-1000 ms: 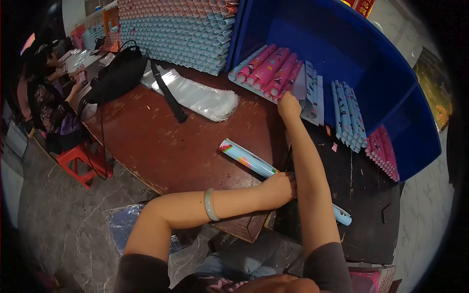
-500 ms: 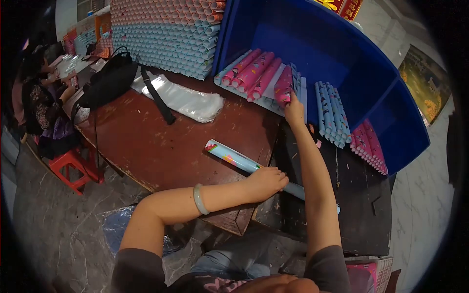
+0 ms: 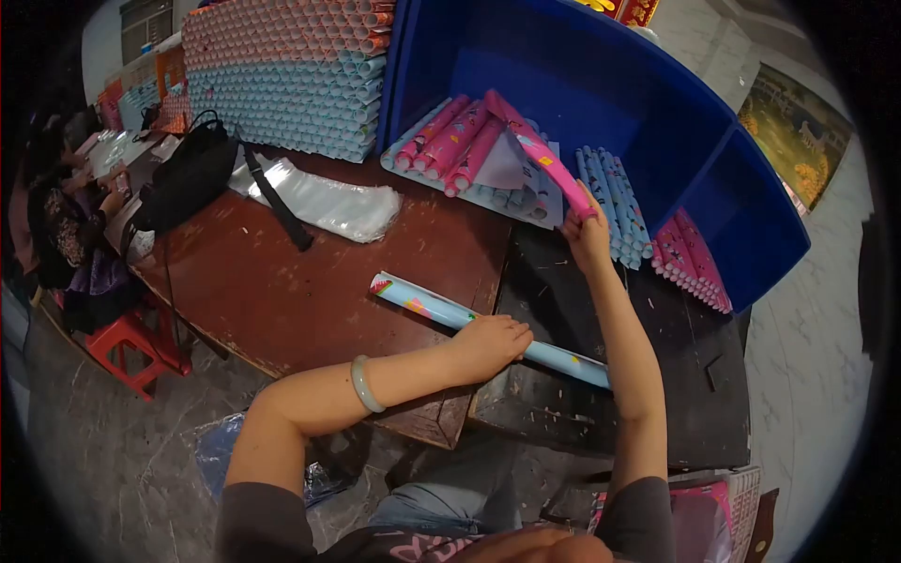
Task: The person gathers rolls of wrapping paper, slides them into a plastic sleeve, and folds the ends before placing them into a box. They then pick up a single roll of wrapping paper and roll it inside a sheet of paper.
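Observation:
My left hand (image 3: pixel 490 349), below a pale bracelet (image 3: pixel 366 383), is closed over the middle of a light blue patterned paper roll (image 3: pixel 422 305). This roll lies slantwise across the brown and black table tops. Farther up on the right, my right hand (image 3: pixel 587 230) grips the near end of a pink patterned paper roll (image 3: pixel 540 155). Its far end reaches up left over other pink rolls (image 3: pixel 450 141) in the blue bin. Light blue rolls (image 3: pixel 511 199) lie beneath a white sheet beside them, partly hidden.
The blue bin (image 3: pixel 648 113) holds more blue rolls (image 3: pixel 615 202) and pink rolls (image 3: pixel 690 258). Stacked rolls (image 3: pixel 282 94) rise at the back left. Clear plastic sleeves (image 3: pixel 338 202) and a black bag (image 3: pixel 188 178) lie on the brown table (image 3: pixel 282 300). Another person sits at the far left.
My right hand has drawn a pink roll out from the pile, tilting its near end down toward me. The left hand stays on the blue roll, and the view has shifted slightly.

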Demonstrator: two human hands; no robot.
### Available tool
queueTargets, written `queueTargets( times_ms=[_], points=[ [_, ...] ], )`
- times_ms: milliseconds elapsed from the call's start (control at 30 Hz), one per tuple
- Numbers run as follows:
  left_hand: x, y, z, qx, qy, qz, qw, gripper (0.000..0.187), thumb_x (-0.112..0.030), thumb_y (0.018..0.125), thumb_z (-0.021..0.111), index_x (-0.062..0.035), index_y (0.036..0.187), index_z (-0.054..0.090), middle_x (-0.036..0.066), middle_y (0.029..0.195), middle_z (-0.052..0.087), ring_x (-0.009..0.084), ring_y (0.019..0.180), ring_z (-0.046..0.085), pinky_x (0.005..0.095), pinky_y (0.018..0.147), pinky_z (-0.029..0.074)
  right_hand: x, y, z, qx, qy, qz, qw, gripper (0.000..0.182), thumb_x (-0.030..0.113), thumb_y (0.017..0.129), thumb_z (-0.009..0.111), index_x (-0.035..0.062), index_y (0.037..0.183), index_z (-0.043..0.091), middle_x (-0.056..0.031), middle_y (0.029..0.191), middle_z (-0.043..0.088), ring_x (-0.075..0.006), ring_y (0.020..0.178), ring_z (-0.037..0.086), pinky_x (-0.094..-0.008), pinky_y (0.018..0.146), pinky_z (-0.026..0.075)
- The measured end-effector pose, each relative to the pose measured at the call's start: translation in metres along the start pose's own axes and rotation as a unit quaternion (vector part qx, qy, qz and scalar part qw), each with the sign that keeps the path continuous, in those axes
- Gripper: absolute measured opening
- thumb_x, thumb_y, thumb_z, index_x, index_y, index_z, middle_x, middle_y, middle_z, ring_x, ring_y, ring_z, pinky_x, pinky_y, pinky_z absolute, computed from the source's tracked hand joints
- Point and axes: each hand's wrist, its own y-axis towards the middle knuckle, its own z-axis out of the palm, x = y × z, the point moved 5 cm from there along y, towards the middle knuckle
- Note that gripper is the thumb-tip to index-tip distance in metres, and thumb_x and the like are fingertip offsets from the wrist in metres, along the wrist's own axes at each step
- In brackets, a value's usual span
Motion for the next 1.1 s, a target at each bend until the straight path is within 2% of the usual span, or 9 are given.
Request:
queueTargets(
  times_ms=[133, 167, 200, 300, 400, 433, 533, 800, 1100],
  points=[
    [-0.001, 0.001, -0.002, 0.031, -0.005, -0.013, 0.999, 0.028, -0.018, 0.078, 0.065, -0.0015, 0.099, 0.056, 0.014, 0.105, 0.064, 0.0283, 0.095, 0.062, 0.0369, 0.084, 0.049, 0.034, -0.055, -0.014, 0.045, -0.291, -0.078, 0.952, 0.047, -0.003, 0.086, 0.038, 0.0052, 0.131, 0.05, -0.0046, 0.092, 0.061, -0.0113, 0.061, 0.047, -0.0258, 0.052, 0.038],
    [0.0, 0.0, 0.0, 0.065, -0.009, -0.025, 0.998, 0.031, -0.018, 0.079, 0.065, -0.0016, 0.103, 0.055, 0.014, 0.112, 0.063, 0.0285, 0.1, 0.061, 0.0374, 0.088, 0.049, 0.047, -0.07, -0.012, 0.108, -0.425, -0.303, 0.846, 0.052, -0.008, 0.077, 0.038, 0.0041, 0.126, 0.054, -0.0082, 0.113, 0.062, -0.0202, 0.074, 0.058, -0.0336, 0.062, 0.046],
    [0.0, 0.0, -0.001, 0.066, -0.012, -0.025, 0.997, 0.031, -0.018, 0.079, 0.065, -0.0016, 0.103, 0.055, 0.014, 0.112, 0.063, 0.0285, 0.1, 0.061, 0.0374, 0.088, 0.049, 0.053, -0.081, -0.029, 0.106, -0.426, -0.301, 0.847, 0.052, -0.008, 0.077, 0.038, 0.0041, 0.126, 0.054, -0.0082, 0.113, 0.062, -0.0202, 0.074, 0.058, -0.0336, 0.062, 0.046],
    [0.0, 0.001, -0.003, 0.067, -0.006, -0.022, 0.998, 0.031, -0.018, 0.08, 0.066, -0.0023, 0.104, 0.055, 0.013, 0.111, 0.063, 0.028, 0.1, 0.061, 0.0369, 0.087, 0.049, 0.076, -0.123, -0.051, 0.177, -0.553, -0.246, 0.776, 0.058, -0.008, 0.072, 0.04, 0.0112, 0.124, 0.055, -0.0121, 0.11, 0.06, -0.0293, 0.096, 0.061, -0.038, 0.077, 0.047],
    [-0.001, 0.004, -0.006, 0.093, -0.008, -0.042, 0.995, 0.031, -0.019, 0.079, 0.066, -0.003, 0.104, 0.055, 0.012, 0.11, 0.063, 0.0282, 0.101, 0.06, 0.0372, 0.086, 0.049, 0.09, -0.156, -0.057, 0.21, -0.762, -0.205, 0.578, 0.052, -0.004, 0.064, 0.058, 0.0159, 0.112, 0.061, -0.012, 0.081, 0.055, -0.0356, 0.076, 0.055, -0.0409, 0.066, 0.045],
    [-0.001, 0.004, -0.007, 0.097, -0.011, -0.044, 0.994, 0.032, -0.018, 0.079, 0.067, -0.0035, 0.104, 0.055, 0.011, 0.11, 0.063, 0.0282, 0.101, 0.06, 0.0376, 0.086, 0.049, 0.097, -0.161, -0.06, 0.208, -0.76, -0.202, 0.582, 0.052, -0.004, 0.064, 0.058, 0.0159, 0.112, 0.061, -0.012, 0.081, 0.055, -0.0356, 0.076, 0.055, -0.0409, 0.066, 0.045],
    [-0.003, 0.006, -0.012, 0.05, -0.021, -0.018, 0.998, 0.033, -0.019, 0.074, 0.069, -0.0019, 0.099, 0.056, 0.012, 0.102, 0.063, 0.0284, 0.096, 0.061, 0.0382, 0.081, 0.05, 0.103, -0.178, -0.074, 0.34, -0.775, -0.289, 0.447, 0.042, 0.01, 0.069, 0.062, 0.0232, 0.109, 0.061, -0.0062, 0.07, 0.044, -0.025, 0.061, 0.049, -0.0375, 0.056, 0.04],
    [-0.004, 0.011, -0.016, 0.147, -0.023, -0.033, 0.988, 0.033, -0.016, 0.081, 0.067, -0.0014, 0.108, 0.056, 0.018, 0.142, 0.04, 0.0335, 0.134, 0.037, 0.0464, 0.108, 0.034, 0.091, -0.208, -0.086, 0.472, -0.715, -0.331, 0.395, 0.036, 0.015, 0.074, 0.059, 0.0299, 0.107, 0.056, -0.0021, 0.07, 0.043, -0.0201, 0.06, 0.049, -0.033, 0.056, 0.041],
    [-0.002, 0.014, -0.019, 0.177, 0.016, -0.029, 0.984, 0.034, -0.024, 0.083, 0.065, -0.0047, 0.11, 0.055, 0.022, 0.136, 0.045, 0.0358, 0.13, 0.04, 0.0534, 0.11, 0.024, 0.081, -0.218, -0.101, 0.474, -0.715, -0.293, 0.422, 0.038, 0.013, 0.079, 0.054, 0.0301, 0.113, 0.055, -0.0023, 0.076, 0.049, -0.0185, 0.067, 0.053, -0.0313, 0.062, 0.044]
  ],
)
